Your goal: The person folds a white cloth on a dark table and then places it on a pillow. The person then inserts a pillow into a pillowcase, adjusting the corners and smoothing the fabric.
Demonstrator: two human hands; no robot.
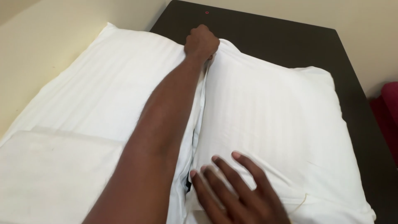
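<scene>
Two white striped pillows side by side fill the frame, lying against a dark headboard [290, 37] along the top.

Far left: cream wall [29, 49], then a folded white sheet [49, 174] at lower left, overlapping the near edge of the left pillow [103, 87].

Centre: left arm runs from bottom centre up the seam between the pillows. Left hand [201, 42] at top centre, fist closed, knuckles up, pinching the far top corner of the right pillow [273, 120] where it meets the left one. Grip is tight on fabric; fingertips are hidden under the fold.

Lower centre-right: right hand [236, 191] flat, fingers spread, palm down on the near left corner of the right pillow. Pressing, not gripping; nothing held.

Far right: dark red fabric [387, 120] at frame edge, kind unclear.

Step in hand, by my read: squaring up the right pillow against its neighbour, one hand pulling the far corner, the other pinning the near one. Next move calls for even tension along that seam edge so the case doesn't bunch.
</scene>
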